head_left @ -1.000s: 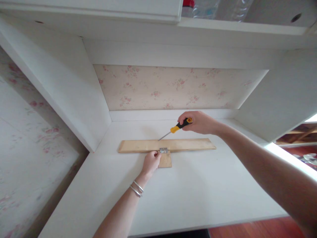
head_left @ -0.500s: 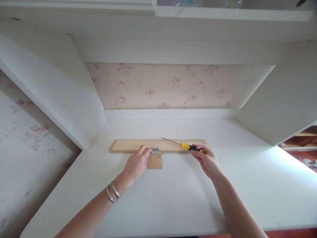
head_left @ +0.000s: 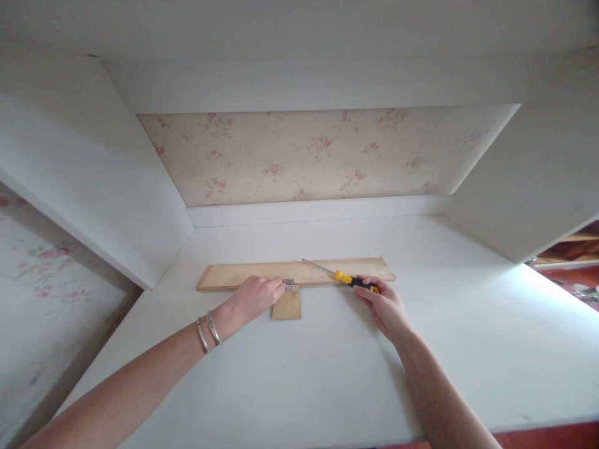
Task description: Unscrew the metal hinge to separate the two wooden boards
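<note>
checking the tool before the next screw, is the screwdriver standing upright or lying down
Lying down: the yellow-and-black-handled screwdriver rests nearly flat across the long wooden board, handle in the right hand.

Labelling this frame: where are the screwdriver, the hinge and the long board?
screwdriver (head_left: 345, 279), head view, yellow handle.
hinge (head_left: 289, 285), head view, metal plate.
long board (head_left: 243, 274), head view, bare left part.

Your approach across the front of the white desk (head_left: 304, 374) is unobstructed. Behind the long wooden strip (head_left: 243, 274), bare surface reaches the back wall (head_left: 304, 156). Cabinet side panels (head_left: 93, 187) close both flanks.
</note>
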Available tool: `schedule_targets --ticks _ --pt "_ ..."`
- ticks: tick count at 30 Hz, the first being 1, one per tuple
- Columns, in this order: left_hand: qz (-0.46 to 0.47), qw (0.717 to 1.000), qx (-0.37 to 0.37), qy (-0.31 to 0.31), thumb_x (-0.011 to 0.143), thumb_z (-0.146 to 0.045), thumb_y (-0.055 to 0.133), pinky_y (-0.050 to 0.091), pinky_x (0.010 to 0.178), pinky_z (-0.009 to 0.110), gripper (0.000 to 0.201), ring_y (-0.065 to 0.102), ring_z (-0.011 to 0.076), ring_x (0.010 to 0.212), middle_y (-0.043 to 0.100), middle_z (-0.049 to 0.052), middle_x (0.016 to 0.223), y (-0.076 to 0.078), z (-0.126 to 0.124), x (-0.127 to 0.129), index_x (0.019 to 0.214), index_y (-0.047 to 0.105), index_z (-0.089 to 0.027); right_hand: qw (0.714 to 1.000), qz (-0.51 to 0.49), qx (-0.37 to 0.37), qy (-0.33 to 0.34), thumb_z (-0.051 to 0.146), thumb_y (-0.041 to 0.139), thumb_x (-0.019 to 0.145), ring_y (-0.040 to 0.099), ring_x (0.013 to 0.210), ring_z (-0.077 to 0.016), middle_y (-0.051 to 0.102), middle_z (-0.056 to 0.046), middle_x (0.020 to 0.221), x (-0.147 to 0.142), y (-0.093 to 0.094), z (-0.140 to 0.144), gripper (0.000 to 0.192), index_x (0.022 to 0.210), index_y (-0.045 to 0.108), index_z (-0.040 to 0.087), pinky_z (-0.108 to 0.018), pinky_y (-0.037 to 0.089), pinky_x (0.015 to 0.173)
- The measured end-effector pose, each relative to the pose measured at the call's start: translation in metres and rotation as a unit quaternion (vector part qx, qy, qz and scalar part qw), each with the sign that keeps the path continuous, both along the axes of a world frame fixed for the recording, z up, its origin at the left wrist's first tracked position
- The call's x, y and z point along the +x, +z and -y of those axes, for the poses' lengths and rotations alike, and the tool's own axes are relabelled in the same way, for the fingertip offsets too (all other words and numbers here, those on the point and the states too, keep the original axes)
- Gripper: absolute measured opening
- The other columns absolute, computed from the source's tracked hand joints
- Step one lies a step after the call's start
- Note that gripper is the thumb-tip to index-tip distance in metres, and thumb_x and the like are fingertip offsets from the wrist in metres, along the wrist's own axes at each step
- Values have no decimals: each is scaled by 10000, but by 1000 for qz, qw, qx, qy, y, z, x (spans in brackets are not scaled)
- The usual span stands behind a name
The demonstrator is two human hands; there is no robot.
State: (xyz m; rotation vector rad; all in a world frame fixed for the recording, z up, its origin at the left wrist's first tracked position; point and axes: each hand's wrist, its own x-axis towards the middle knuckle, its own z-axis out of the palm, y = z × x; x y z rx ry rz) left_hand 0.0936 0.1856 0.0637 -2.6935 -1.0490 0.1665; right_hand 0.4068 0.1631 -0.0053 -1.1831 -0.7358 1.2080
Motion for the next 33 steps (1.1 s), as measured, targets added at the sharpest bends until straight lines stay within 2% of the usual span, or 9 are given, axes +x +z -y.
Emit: schedule_targets --ticks 5,10,14,18,21,25,28,33 --pt "54 997 -18 48 930 -170 406 466 607 246 187 634 163 745 625 60 910 0 -1 -1 988 584 -178 1000 7 -6 6 251 826 552 569 1009 -167 615 3 1117 0 1 0 306 755 600 223 -241 484 821" --pt "99 990 -6 98 966 -335 324 466 608 262 330 631 177 731 623 76 871 -8 -1 3 894 593 -157 1000 7 -11 10 262 827 555 578 956 -151 618 7 1102 -1 2 2 310 761 599 223 -244 484 809" --pt "121 983 14 139 973 -346 271 470 608 280 400 634 190 718 641 90 854 -13 2 11 890 612 -153 1000 15 -14 16 279 823 566 584 919 -147 614 1 1109 -2 3 2 310 769 596 221 -255 493 802" --pt "139 967 8 211 962 -330 269 471 648 303 450 653 210 723 681 108 823 -15 3 18 837 665 -154 999 23 -11 22 294 820 561 584 939 -171 611 -13 1116 -3 5 2 310 747 585 215 -283 504 806" --pt "138 954 -9 264 946 -352 270 455 647 309 505 662 229 731 698 117 787 -13 -1 21 753 702 -172 999 27 -12 27 294 818 564 588 941 -171 612 -11 1122 -2 6 2 306 742 581 218 -283 505 814" --pt "161 932 -64 317 903 -336 341 413 627 272 450 656 204 720 704 113 757 -7 -9 20 697 710 -181 999 30 -12 31 309 820 563 598 928 -178 622 -18 1107 -1 5 2 313 747 583 217 -282 517 795" --pt "194 925 -84 316 914 -357 304 379 607 266 495 641 190 687 701 105 739 1 -12 13 669 697 -182 999 26 -7 36 305 816 577 597 916 -164 626 -11 1086 -1 4 2 303 753 585 217 -257 517 773" --pt "231 919 -34 317 924 -499 239 345 589 276 578 617 200 662 686 86 710 12 -23 -20 677 665 -194 999 19 -4 46 284 806 603 586 913 -137 626 9 1064 -1 4 2 279 768 590 222 -234 503 786"
